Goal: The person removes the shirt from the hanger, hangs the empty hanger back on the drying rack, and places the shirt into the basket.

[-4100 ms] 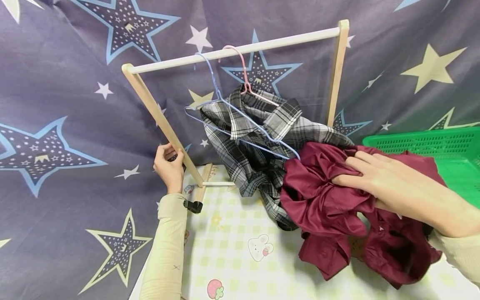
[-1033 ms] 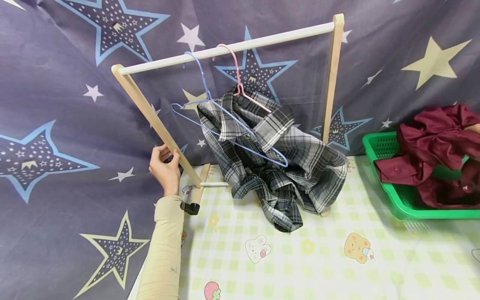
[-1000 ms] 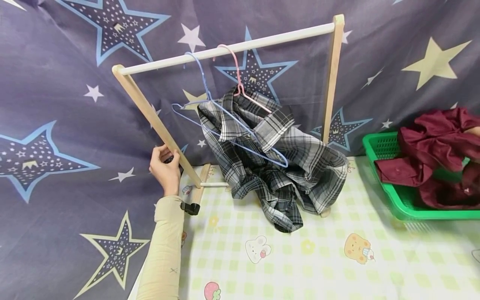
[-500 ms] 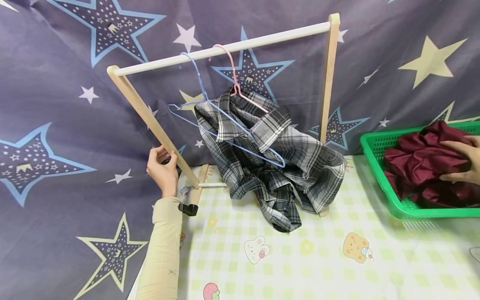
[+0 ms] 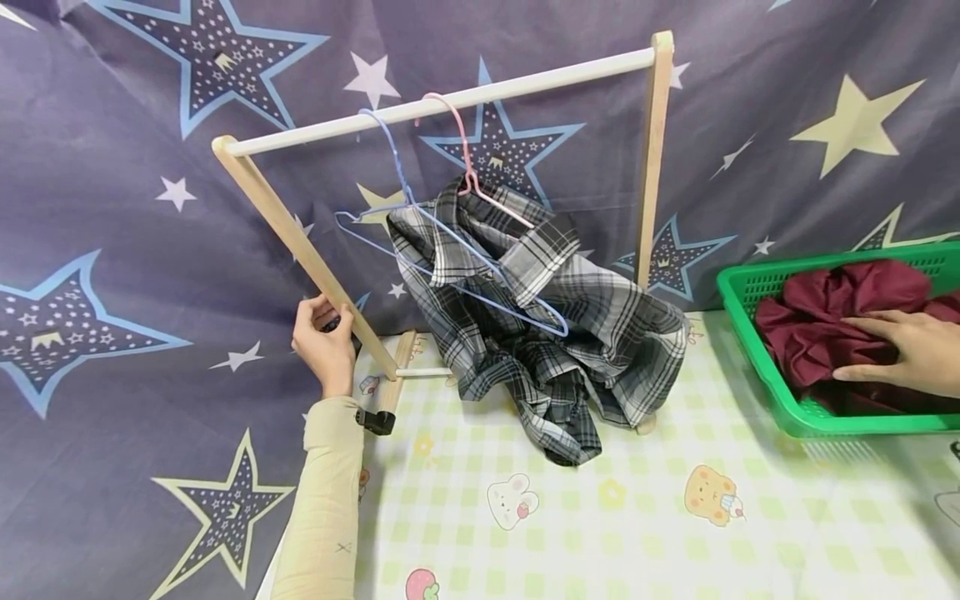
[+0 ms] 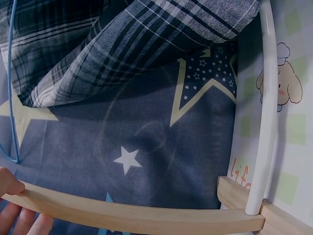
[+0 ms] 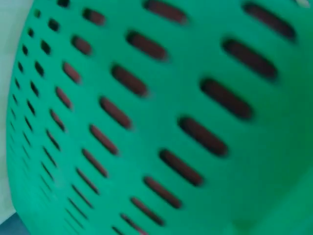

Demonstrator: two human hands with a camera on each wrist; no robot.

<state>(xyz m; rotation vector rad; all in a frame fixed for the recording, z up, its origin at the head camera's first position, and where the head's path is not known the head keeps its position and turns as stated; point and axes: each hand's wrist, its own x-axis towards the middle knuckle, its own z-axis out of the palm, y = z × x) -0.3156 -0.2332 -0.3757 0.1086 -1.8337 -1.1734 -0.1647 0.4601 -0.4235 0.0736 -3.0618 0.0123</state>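
My left hand (image 5: 326, 340) pinches the left wooden post (image 5: 279, 215) of a small clothes rack between thumb and fingers. In the left wrist view, its fingertips (image 6: 13, 185) sit at the edge of that post. At the far right, my right hand (image 5: 918, 350) rests with extended fingers on a crumpled maroon satin-like garment (image 5: 806, 329). That garment lies bunched inside a green plastic basket (image 5: 776, 396). Only the basket's slotted wall (image 7: 161, 122) shows in the right wrist view, with maroon cloth behind its holes and the hand hidden.
From the rack's white bar (image 5: 517, 87) hang a bare blue hanger (image 5: 397, 158) and a pink hanger (image 5: 461, 137) bearing a grey plaid shirt (image 5: 600, 308). Beneath stands a table with a green-checked cloth (image 5: 570, 533). A starry curtain (image 5: 112, 400) hangs behind.
My right hand has carried the maroon garment from in front of the rack rightward into the green basket, and its fingers have loosened on it. The left hand keeps its hold on the post.
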